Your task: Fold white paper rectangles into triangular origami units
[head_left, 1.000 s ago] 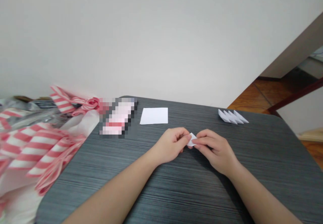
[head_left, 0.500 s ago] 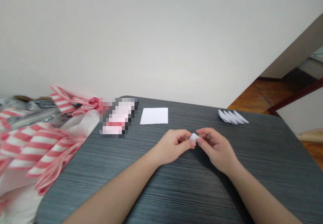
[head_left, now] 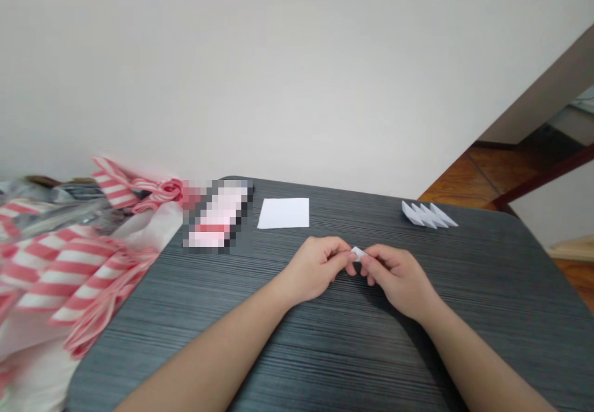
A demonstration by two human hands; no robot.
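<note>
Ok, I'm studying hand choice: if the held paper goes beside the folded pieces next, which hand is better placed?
Probably the right hand: it pinches the small white paper and is nearer the folded pieces. The left hand pinches the paper too, but lies farther from those pieces.

A dark, finely streaked table (head_left: 288, 350) with rounded corners bears a slanted, pixelated object (head_left: 220, 211) at its far left, white paper (head_left: 284, 213) lying flat beside it and, well apart near the far right corner, folded white pieces (head_left: 427, 214) in a close row.
</note>
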